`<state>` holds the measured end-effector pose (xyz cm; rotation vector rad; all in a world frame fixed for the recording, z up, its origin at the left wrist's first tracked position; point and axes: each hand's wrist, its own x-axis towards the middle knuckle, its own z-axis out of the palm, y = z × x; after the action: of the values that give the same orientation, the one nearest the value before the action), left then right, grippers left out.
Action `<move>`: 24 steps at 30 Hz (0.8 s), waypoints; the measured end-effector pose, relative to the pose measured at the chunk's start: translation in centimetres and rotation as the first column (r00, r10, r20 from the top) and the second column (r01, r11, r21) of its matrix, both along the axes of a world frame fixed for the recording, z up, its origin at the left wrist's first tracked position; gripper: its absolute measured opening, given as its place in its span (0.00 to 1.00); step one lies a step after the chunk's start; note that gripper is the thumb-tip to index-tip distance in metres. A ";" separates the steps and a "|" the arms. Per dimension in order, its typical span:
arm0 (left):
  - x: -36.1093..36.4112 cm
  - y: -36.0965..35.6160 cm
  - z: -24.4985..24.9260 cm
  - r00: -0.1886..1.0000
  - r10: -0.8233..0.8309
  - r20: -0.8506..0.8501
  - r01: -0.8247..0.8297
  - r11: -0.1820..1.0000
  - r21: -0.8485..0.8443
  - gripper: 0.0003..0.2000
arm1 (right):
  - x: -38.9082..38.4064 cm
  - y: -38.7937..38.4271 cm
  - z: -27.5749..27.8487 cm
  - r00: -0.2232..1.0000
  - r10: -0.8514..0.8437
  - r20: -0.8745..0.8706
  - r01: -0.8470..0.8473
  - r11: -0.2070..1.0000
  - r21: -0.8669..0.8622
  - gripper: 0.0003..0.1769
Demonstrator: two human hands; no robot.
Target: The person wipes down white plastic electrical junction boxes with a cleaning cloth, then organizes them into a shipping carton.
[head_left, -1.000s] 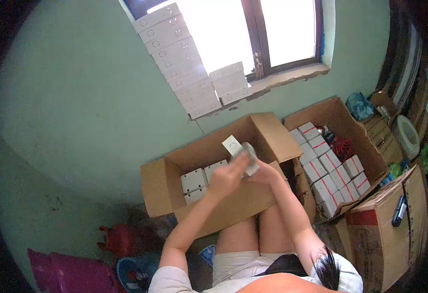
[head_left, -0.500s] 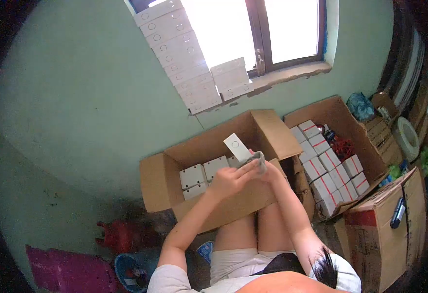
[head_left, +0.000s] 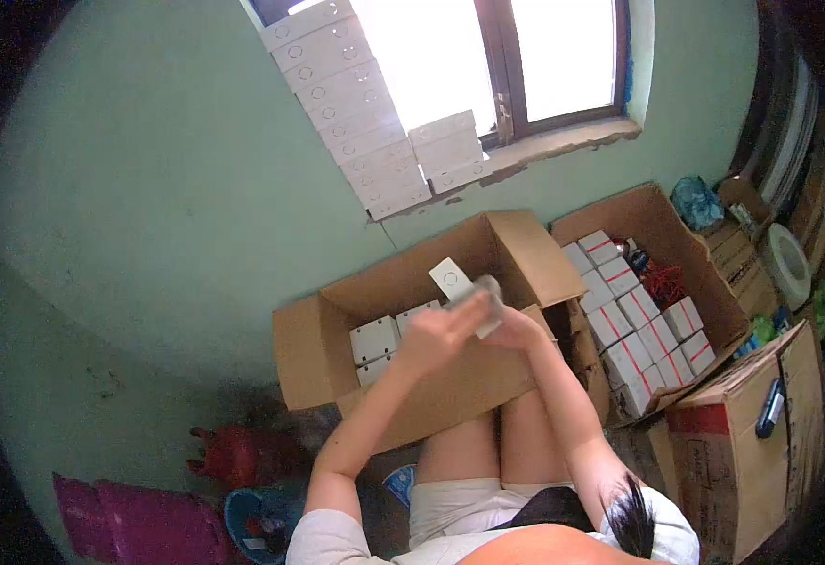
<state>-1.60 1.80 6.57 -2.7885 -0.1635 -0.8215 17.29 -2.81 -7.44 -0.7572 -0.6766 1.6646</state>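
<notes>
Mid ctn [head_left: 460,395] w/ wht bxs [head_left: 374,339].

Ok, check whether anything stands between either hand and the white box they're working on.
A blurred greyish item seems to lie between the left hand and the white box. Nothing visible stands between the box and the right hand, which holds its near end.

Hands [head_left: 439,333] at white piece [head_left: 449,277] — over carton [head_left: 303,353]
</notes>
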 end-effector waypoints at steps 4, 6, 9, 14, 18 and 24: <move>0.1 1.7 1.1 0.961 0.270 0.057 -0.269 0.963 -0.031 0.22 | -0.1 0.6 0.6 0.959 0.017 -0.282 -0.065 0.985 -0.160 0.25; -0.1 1.6 0.2 0.983 0.167 0.073 -0.164 0.985 -0.052 0.20 | -0.4 0.8 0.2 0.970 0.006 -0.243 -0.021 0.998 -0.060 0.26; -1.0 -0.3 -0.2 0.990 -0.106 -0.091 0.110 0.993 0.044 0.19 | -0.8 -0.4 3.1 0.998 -0.041 0.050 0.037 0.995 0.090 0.27; -2.6 2.3 1.3 0.970 0.232 -0.073 -0.237 0.970 -0.057 0.21 | -1.2 -0.3 2.1 0.988 -0.014 -0.155 0.028 0.996 0.085 0.29; -2.9 1.6 -1.2 0.987 0.151 0.059 -0.145 0.985 -0.094 0.26 | -0.9 -0.3 2.0 0.995 -0.021 -0.097 0.031 0.993 0.113 0.31; -3.7 0.7 -2.4 1.000 -0.017 -0.002 0.017 1.000 0.018 0.28 | -0.9 -1.3 3.6 0.998 -0.030 -0.063 0.033 0.998 0.058 0.30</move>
<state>-5.27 2.47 4.18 -2.7780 -0.1311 -0.8200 16.34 -4.09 -3.88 -0.6683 -0.6646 1.6257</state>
